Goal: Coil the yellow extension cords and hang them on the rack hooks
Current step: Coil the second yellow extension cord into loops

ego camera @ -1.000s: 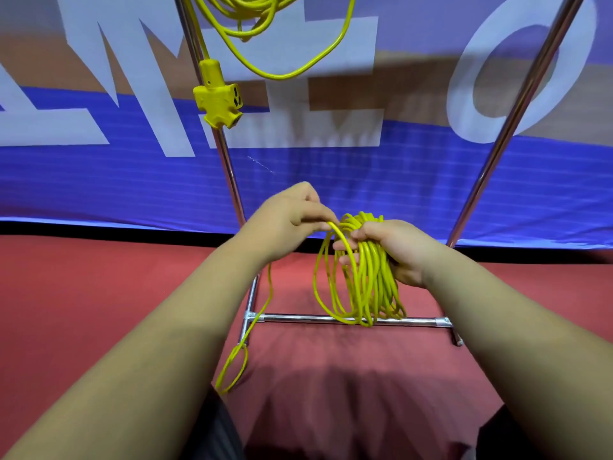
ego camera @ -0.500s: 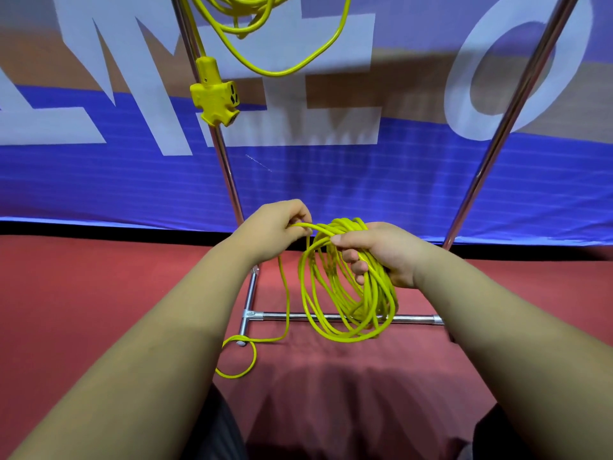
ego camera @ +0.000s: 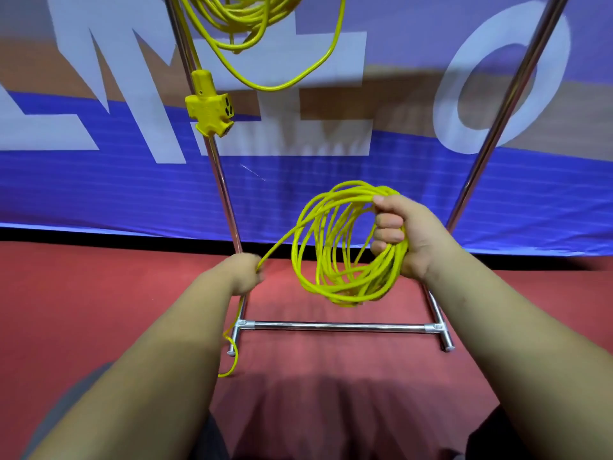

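My R hand (ego camera: 408, 240) grips the coil (ego camera: 331, 260) on its right side, fingers curled thru the loops, thumb on top. The coil hangs in the air btwn the rack's (ego camera: 504, 104) two posts, above the bottom bar (ego camera: 331, 326), not touching it. My L hand (ego camera: 245, 273) is fisted round a loose strand (ego camera: 282, 240), low and left of the coil, in front of the L post (ego camera: 219, 174). The strand runs straight from the coil's upper left down to that fist. Below it the tail (ego camera: 233, 356) drops to the red floor (ego camera: 99, 293) by the rack's L foot and curls; its end goes behind my forearm. Up top a hung cord (ego camera: 252, 28) loops down, w/ its outlet block (ego camera: 209, 111) against the L post. Blue banner (ego camera: 331, 194) behind.
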The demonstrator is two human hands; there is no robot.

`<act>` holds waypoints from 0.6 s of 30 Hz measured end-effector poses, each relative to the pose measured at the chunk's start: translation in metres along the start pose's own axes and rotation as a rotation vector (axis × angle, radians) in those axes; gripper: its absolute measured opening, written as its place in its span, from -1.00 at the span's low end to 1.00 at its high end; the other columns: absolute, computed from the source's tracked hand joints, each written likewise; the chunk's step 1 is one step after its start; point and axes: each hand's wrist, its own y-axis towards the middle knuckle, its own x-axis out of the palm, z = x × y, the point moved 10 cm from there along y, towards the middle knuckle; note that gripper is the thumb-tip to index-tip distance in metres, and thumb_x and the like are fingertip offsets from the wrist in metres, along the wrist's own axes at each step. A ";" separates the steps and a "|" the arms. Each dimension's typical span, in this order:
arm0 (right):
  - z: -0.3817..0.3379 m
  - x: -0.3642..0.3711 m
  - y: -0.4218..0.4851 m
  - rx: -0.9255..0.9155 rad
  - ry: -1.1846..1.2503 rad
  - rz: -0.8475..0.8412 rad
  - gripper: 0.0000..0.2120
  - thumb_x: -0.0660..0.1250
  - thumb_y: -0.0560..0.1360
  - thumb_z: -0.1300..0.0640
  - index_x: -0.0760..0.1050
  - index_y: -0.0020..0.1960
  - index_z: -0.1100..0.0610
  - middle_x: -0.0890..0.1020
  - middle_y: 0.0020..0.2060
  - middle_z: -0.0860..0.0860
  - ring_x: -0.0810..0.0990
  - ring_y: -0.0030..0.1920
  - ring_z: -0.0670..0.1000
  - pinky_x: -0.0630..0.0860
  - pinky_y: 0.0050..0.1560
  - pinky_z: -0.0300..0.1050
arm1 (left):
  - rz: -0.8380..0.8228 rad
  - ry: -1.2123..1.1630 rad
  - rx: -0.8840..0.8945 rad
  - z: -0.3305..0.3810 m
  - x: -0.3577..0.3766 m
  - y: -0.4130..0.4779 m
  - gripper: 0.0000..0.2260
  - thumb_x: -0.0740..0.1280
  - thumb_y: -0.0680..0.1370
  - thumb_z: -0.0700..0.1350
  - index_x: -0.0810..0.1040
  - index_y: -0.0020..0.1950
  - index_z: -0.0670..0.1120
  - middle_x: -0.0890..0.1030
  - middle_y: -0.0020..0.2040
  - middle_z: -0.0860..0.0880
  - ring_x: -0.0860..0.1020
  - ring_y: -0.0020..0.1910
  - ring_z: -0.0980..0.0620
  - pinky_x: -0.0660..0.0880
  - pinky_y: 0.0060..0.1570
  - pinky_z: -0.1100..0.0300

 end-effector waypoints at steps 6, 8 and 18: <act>-0.035 -0.015 -0.007 -0.130 0.146 0.058 -0.74 0.27 0.66 0.06 0.37 -0.20 -0.03 0.23 -0.56 -0.11 0.19 -0.62 -0.14 0.29 -0.48 -0.26 | -0.010 -0.193 -0.277 -0.028 0.008 0.001 -0.60 0.35 0.66 0.08 0.63 0.05 -0.30 0.73 -0.10 -0.26 0.71 -0.14 -0.24 0.57 -0.18 0.07; -0.034 -0.020 -0.006 -0.135 0.132 0.100 -0.69 0.27 0.67 0.06 0.36 -0.25 -0.04 0.25 -0.55 -0.11 0.20 -0.61 -0.14 0.29 -0.47 -0.25 | 0.130 -0.336 -0.312 -0.015 -0.010 0.000 -0.60 0.37 0.65 0.06 0.49 0.15 -0.32 0.68 0.05 -0.30 0.66 -0.09 -0.25 0.56 -0.19 0.07; -0.033 -0.062 0.005 -0.196 -0.050 0.352 -0.80 0.35 0.63 0.10 0.48 -0.17 0.03 0.38 -0.50 -0.10 0.32 -0.57 -0.08 0.38 -0.43 -0.19 | 0.029 0.033 0.252 0.092 -0.039 -0.030 -0.78 0.20 0.53 -0.28 0.46 -0.03 0.05 0.57 0.03 0.02 0.55 0.01 -0.07 0.53 0.03 -0.02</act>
